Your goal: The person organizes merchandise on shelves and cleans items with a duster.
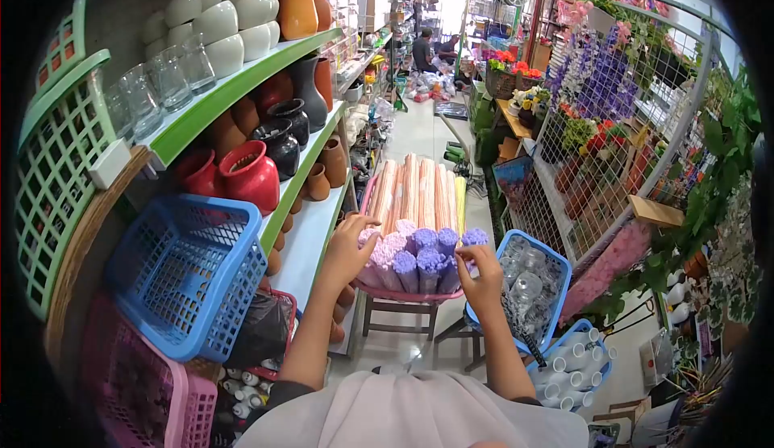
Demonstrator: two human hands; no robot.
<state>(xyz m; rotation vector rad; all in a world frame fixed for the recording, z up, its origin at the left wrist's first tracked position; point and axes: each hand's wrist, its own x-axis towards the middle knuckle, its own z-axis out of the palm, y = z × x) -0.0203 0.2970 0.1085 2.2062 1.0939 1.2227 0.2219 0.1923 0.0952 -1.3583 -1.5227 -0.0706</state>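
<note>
A pink basket (403, 293) on a stool holds several long paper rolls: purple ones (423, 258) in front, peach and pink ones (415, 190) behind. My left hand (348, 250) rests on the left end of the purple rolls, fingers curled against them. At the right end of the row, my right hand (482, 277) pinches a purple roll (474, 238) between its fingertips.
On the left, green shelves (234, 85) carry glass cups, white, red, black and brown vases. A blue basket (189, 275) and a pink one (145, 383) hang lower left. To the right stands a blue basket of clear wrapping (532, 279). A wire rack of artificial flowers (613, 117) fills the right side. People sit far down the aisle.
</note>
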